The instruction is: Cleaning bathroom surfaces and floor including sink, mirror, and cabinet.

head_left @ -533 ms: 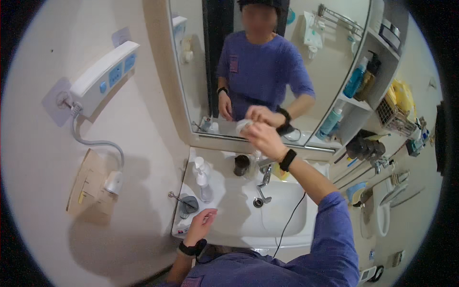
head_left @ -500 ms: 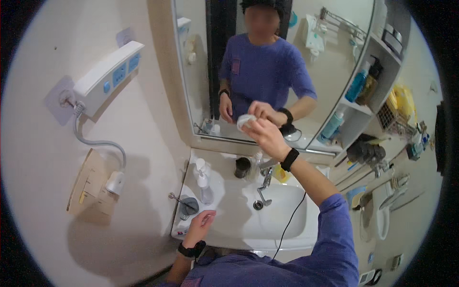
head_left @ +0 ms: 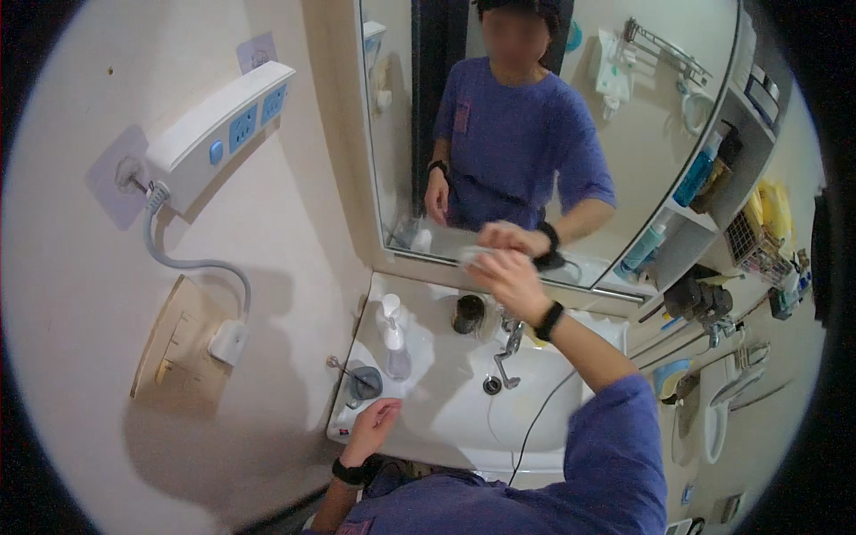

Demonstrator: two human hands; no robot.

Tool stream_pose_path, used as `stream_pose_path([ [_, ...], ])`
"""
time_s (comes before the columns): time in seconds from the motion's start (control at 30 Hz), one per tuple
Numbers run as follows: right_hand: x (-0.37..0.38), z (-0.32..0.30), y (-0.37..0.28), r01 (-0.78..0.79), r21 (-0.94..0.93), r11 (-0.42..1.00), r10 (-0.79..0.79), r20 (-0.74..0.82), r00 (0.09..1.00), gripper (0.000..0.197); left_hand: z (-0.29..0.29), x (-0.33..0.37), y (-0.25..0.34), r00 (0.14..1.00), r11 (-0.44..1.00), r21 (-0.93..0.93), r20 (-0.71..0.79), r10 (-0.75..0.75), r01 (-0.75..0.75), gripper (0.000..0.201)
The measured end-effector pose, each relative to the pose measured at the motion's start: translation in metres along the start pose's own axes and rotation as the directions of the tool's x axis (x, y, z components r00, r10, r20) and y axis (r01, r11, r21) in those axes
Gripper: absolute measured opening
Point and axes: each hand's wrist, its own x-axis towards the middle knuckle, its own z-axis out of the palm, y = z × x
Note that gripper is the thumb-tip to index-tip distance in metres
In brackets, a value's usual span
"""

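The right hand (head_left: 511, 283) reaches up to the lower part of a wide, metal-framed wall mirror (head_left: 499, 169), its fingers bent and closed around a small, soft-looking white wad (head_left: 473, 256). The wad is blurred and partly hidden by the fingers; it lies at the fingertips, right by the glass, where the hand and its reflection meet. Whether it presses on the mirror cannot be told.

The left hand (head_left: 373, 426) hangs over the front left corner of a glossy white ceramic washbasin (head_left: 446, 437), palm turned inward, fingers loosely extended and slightly bent, with nothing visible in its grasp. Just beyond its fingertips is a grey translucent cup (head_left: 366, 382) with a thin metal-coloured stick (head_left: 343, 366) leaning out over its rim. Behind the cup, a white pump bottle (head_left: 392, 325) stands close to a clear plastic bottle (head_left: 399, 363).

Farther right along the back ledge stands a dark brown cylindrical cup (head_left: 468, 315), left of a shiny chrome tap (head_left: 510, 352). A thin black cable (head_left: 539, 423) runs across the basin's right side and over its front edge.
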Motion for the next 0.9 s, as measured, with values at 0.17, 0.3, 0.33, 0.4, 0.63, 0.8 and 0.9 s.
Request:
stream_pose_path([
  [0.17,-0.081,-0.022,0.019,-0.218,-0.237,0.947,0.229,0.019,0.973,0.044,-0.005,-0.001,-0.008,0.995,0.997,0.010,0.056,-0.080,0.080,0.023],
  [0.3,-0.058,-0.001,0.000,-0.270,-0.116,0.956,0.261,-0.087,0.961,0.042,0.000,-0.005,-0.013,0.994,0.997,-0.004,0.083,-0.078,0.079,0.023],
  [0.33,-0.038,0.006,-0.007,-0.229,-0.052,0.972,0.223,-0.101,0.970,0.040,0.003,-0.006,-0.013,0.995,0.997,-0.010,0.074,-0.069,0.070,0.022],
  [0.4,0.017,0.034,-0.024,-0.117,0.062,0.991,0.125,-0.145,0.981,0.035,0.008,-0.006,-0.012,0.994,0.998,-0.035,0.097,-0.040,0.044,0.022],
  [0.63,0.137,0.008,-0.015,0.043,-0.171,0.984,-0.086,-0.253,0.964,0.029,0.006,0.000,0.011,0.995,1.000,-0.013,0.095,0.009,-0.008,0.022],
  [0.8,0.163,-0.096,0.028,-0.194,-0.164,0.967,0.057,-0.605,0.794,0.031,-0.002,-0.004,0.007,0.998,1.000,-0.011,0.062,0.018,-0.018,0.021],
  [0.9,0.133,-0.054,0.017,-0.174,-0.146,0.974,0.050,-0.610,0.791,0.034,-0.001,-0.004,0.001,0.998,1.000,-0.020,0.066,0.011,-0.009,0.022],
])
